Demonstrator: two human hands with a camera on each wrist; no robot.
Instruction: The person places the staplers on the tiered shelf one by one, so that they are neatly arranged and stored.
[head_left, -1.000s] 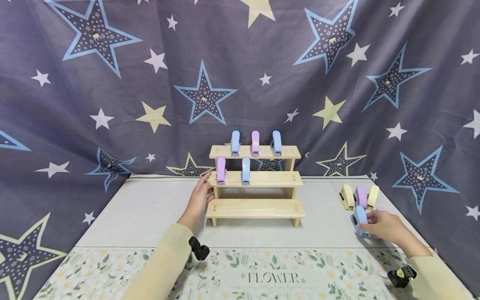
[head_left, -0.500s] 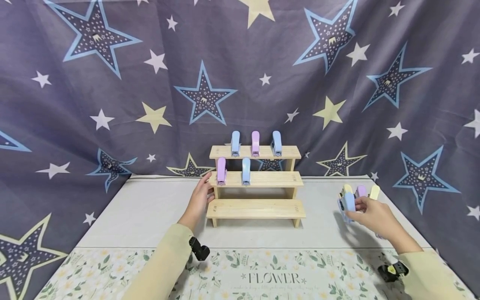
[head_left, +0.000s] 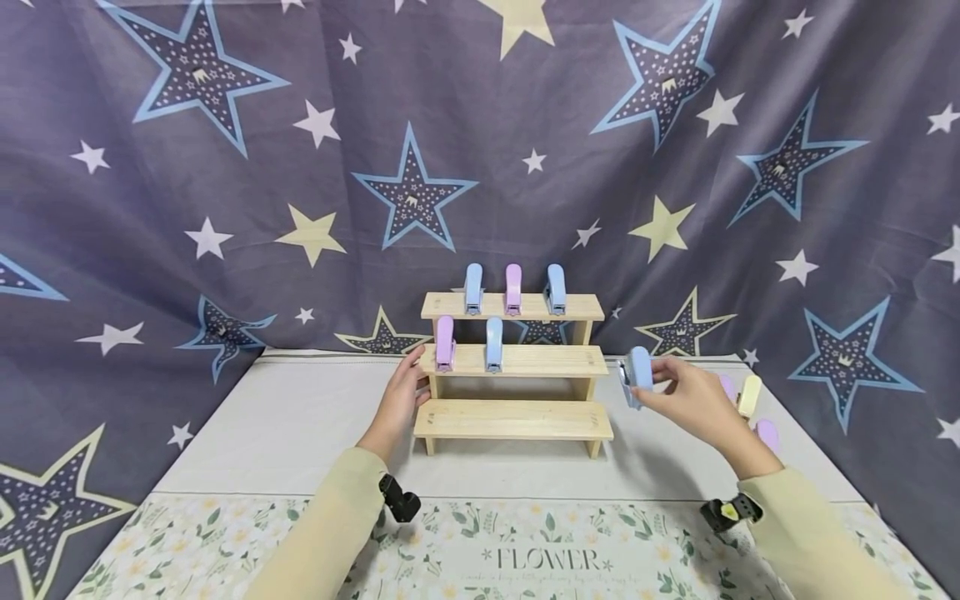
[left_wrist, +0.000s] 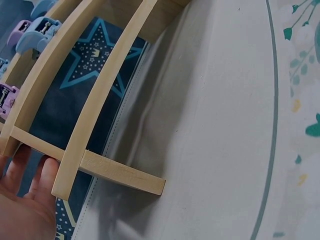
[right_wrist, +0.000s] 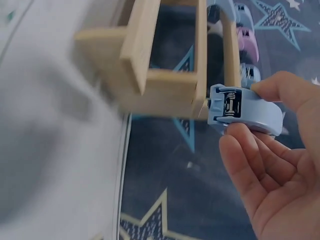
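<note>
My right hand holds a light blue stapler in the air, just right of the wooden three-step rack. The right wrist view shows the thumb on one side of this stapler and fingers on the other. At the rack's left end, my left hand grips the middle step, its fingers against the side support. On the top step stand two blue staplers and a purple stapler between them. The middle step bears a purple stapler and a blue stapler.
Behind my right hand on the table are a yellow stapler and a purple stapler, partly hidden. A star-patterned curtain hangs behind the rack. A floral mat covers the table's front.
My right hand has lifted the blue stapler from the group at the right and carried it left, close to the rack. My left hand has stayed at the rack's left end.
</note>
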